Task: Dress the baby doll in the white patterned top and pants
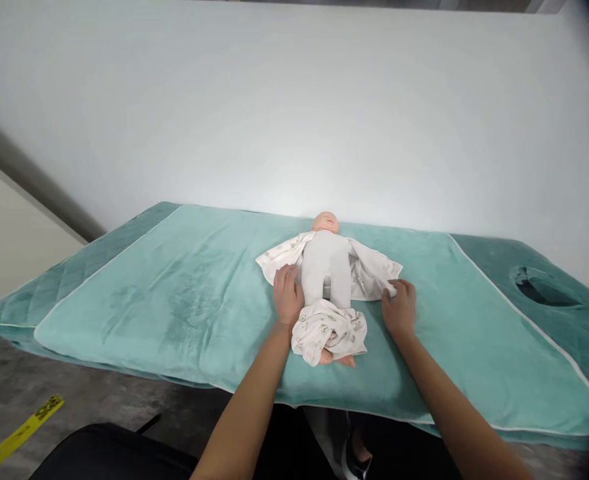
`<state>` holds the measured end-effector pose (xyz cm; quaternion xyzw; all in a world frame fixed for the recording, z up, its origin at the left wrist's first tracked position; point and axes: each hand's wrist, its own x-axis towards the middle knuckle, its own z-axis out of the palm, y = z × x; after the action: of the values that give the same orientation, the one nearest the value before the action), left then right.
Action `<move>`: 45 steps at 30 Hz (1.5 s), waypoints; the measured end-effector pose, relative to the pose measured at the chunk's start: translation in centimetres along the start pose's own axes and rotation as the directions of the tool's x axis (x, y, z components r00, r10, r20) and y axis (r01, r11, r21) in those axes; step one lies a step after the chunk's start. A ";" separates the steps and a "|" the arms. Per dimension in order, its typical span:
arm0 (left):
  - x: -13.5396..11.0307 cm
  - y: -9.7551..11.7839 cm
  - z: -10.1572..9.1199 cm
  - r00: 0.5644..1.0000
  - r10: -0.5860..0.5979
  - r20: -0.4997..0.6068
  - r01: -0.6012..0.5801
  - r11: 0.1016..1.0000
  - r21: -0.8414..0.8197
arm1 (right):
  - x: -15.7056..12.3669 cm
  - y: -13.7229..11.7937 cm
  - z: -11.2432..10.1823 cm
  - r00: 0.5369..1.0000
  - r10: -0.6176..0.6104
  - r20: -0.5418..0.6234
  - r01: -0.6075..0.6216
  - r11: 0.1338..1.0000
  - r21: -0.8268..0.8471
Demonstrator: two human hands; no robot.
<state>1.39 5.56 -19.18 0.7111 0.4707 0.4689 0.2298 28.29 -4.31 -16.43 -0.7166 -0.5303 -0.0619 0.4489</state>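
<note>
Two hands (289, 297) (400, 310) at a doll's (327, 257) shirt (380, 267) (bunched cloth (330, 328) hides its shins)

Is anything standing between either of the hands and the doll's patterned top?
Nothing visible does. The right hand pinches an outer corner of the patterned top; the left hand is at its opposite side, beside the doll. The bunched cloth around the doll's lower legs is not in between.

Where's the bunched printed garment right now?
In the head view, just right of centre, the bunched printed garment sits at the lower legs of the doll, near the left hand.
</note>
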 end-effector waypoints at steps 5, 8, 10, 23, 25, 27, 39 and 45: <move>3.3 0.4 1.4 0.979 0.146 0.145 -0.156 0.986 0.062 | -0.7 -1.1 2.6 0.905 -0.312 0.288 0.335 0.942 -0.032; 6.4 1.0 2.4 0.957 0.188 0.222 -0.193 0.981 -0.001 | -0.8 -0.5 4.1 0.888 -0.330 0.320 0.360 0.932 -0.039; 8.5 1.3 3.0 0.950 0.186 0.250 -0.182 0.983 -0.038 | -0.7 0.1 4.8 0.885 -0.328 0.331 0.362 0.931 -0.045; 9.5 -1.3 2.5 0.989 -0.026 -0.147 0.033 0.999 0.041 | -0.5 0.8 3.8 0.880 -0.311 0.359 0.293 0.950 0.103; 8.7 -1.2 2.2 0.983 -0.081 -0.164 0.067 0.993 -0.094 | -0.6 0.7 3.5 0.852 -0.331 0.405 0.292 0.944 0.157; 7.5 -0.9 1.9 0.988 -0.130 -0.087 0.107 0.969 -0.223 | -0.5 1.0 3.5 0.828 -0.330 0.454 0.246 0.940 0.234; -2.4 3.8 -3.8 0.744 0.036 0.667 0.088 0.985 -0.152 | -1.6 1.5 2.7 0.648 -0.469 0.600 -0.067 0.750 0.658; -3.2 6.4 -5.0 0.676 0.110 0.729 -0.092 0.994 -0.064 | -4.4 0.7 2.0 0.801 -0.439 0.407 0.216 0.846 0.487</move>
<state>-0.55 -0.73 -13.45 0.8614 0.2947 0.1635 0.3801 26.21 -6.02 -20.46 -0.4889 -0.7475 0.1634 0.4189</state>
